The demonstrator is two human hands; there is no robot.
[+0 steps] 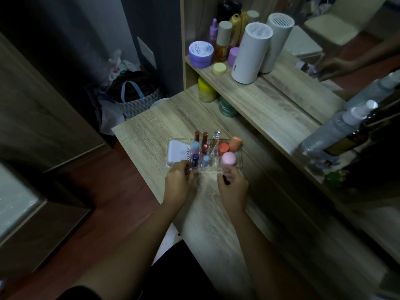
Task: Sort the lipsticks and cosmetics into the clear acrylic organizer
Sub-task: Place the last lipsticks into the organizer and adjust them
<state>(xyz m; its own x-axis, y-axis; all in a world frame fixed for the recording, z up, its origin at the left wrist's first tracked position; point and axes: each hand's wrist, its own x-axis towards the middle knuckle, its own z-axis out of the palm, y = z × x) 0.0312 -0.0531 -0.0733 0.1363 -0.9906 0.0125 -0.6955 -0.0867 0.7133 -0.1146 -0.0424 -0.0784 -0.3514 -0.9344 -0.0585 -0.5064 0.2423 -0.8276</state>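
The clear acrylic organizer (239, 158) stands on the wooden dresser top, holding several upright lipsticks (205, 138), a white compact (178, 151), two orange-capped items (234, 143) and a pink-capped bottle (228, 159). My left hand (178, 180) grips the organizer's near left edge, its fingers beside a dark blue lipstick (195, 159). My right hand (233, 187) sits at the near right edge, holding a small dark cosmetic stick (225, 180) just under the pink cap.
A shelf behind carries a purple jar (200, 54), bottles and a white cylinder (251, 53), in front of a mirror. A yellow jar (206, 89) and a green jar (227, 108) sit under it. Spray bottles (337, 128) lie at right. Bags (134, 96) stand on the floor left.
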